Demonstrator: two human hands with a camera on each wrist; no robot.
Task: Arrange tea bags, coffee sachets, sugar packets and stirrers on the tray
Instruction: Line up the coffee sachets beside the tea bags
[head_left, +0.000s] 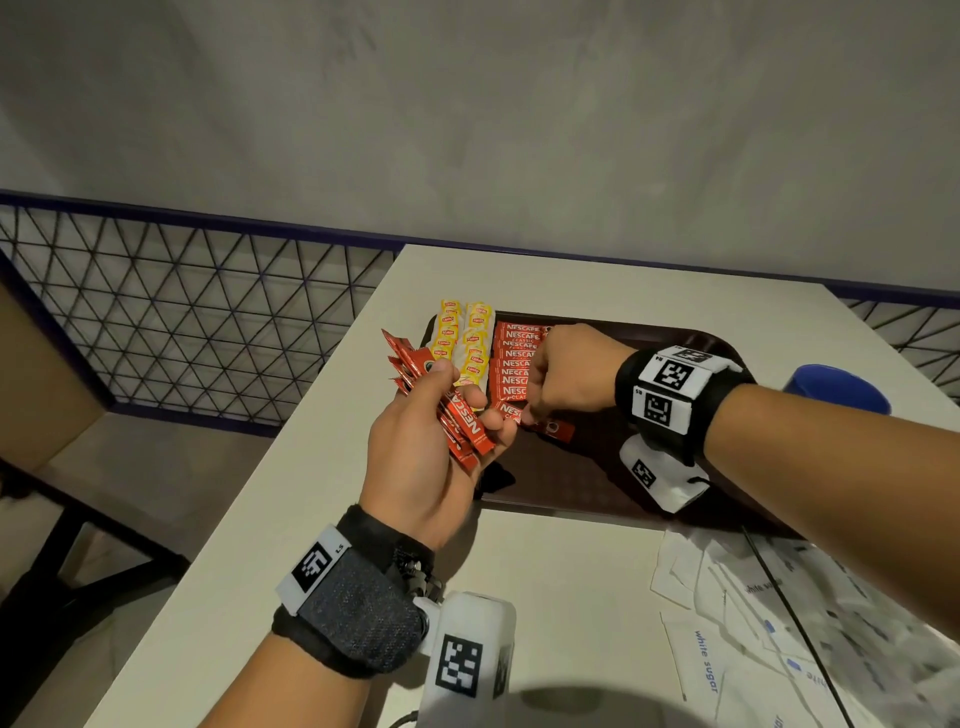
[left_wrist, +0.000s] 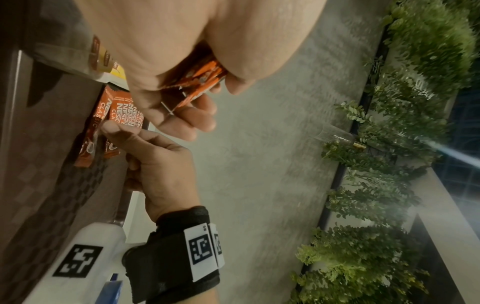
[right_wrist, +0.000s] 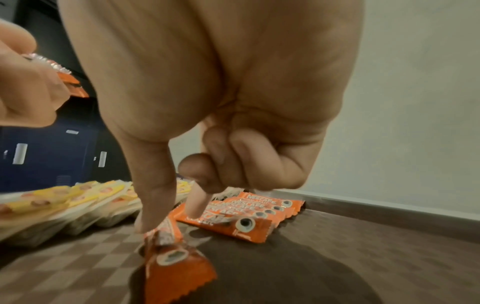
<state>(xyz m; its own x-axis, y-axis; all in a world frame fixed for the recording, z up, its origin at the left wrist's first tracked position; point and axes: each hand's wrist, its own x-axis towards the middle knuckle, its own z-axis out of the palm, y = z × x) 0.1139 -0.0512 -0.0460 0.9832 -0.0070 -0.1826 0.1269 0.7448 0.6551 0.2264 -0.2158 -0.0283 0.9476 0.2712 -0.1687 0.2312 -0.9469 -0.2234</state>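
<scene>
Single coffee sachet (head_left: 550, 425), red Nescafé, lies on the tray (head_left: 587, 488) at the near end of the sachet row (head_left: 517, 364), w/ the right hand (head_left: 569, 371) on it. Wrist view: thumb (right_wrist: 153, 195) presses its crimped end, index tip (right_wrist: 197, 203) touches the nearest sachet of the row, other fingers curled into the palm. Whether it's actually pinched or just pressed down, can't tell.

Row of coffee sachets sits overlapped on the tray's far-left part, just beside two columns of yellow tea bags (head_left: 462, 340) at the tray's left edge.

Left hand (head_left: 431, 452) is palm-up over the tray's left edge, thumb and fingers curled round a fanned bunch of spare sachets (head_left: 457, 415); their ends stick out past the fingers.

Tray is dark brown w/ checker texture, on a white tabletop (head_left: 291, 509). White sugar packets (head_left: 753, 623) lie in a loose pile on the tabletop near the tray's near-right corner, off the tray. Blue round object (head_left: 836, 387) right of the tray, partly hidden by the right forearm. Both wrists carry black bands w/ marker tags.
</scene>
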